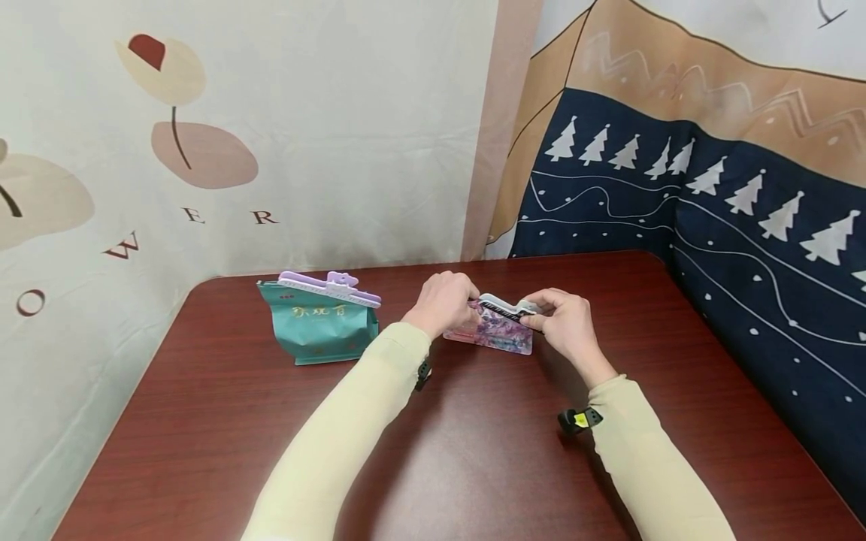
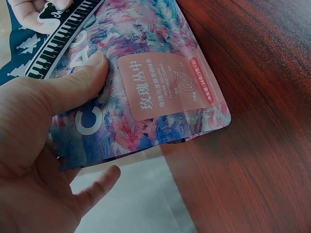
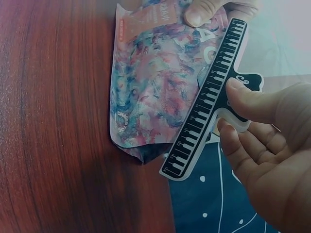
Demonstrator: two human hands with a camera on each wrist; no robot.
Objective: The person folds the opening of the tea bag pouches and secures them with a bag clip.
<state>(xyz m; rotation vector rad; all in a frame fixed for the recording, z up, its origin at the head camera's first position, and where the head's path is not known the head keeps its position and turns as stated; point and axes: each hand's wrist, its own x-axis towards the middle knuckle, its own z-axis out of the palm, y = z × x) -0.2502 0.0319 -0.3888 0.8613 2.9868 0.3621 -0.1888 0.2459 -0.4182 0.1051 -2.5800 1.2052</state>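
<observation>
A pink, blue and purple tea pouch (image 2: 160, 39) stands on the table, its upper edge between my hands. With thumb in front and fingers behind, my left hand (image 1: 443, 300) pinches the pouch near its top left corner. My right hand (image 1: 564, 319) pinches the tab of a long bag clip (image 3: 206, 99) printed with black and white piano keys. In the right wrist view the clip lies along the pouch's top edge, its far end reaching past the pouch's side. The back of the clip is hidden.
To the left, a teal pouch (image 1: 321, 327) stands upright with a purple clip (image 1: 329, 288) across its top. The dark red wooden table (image 1: 473, 458) ends at a pale printed curtain (image 1: 365, 150) behind and a navy one with white trees (image 1: 744, 248) at right.
</observation>
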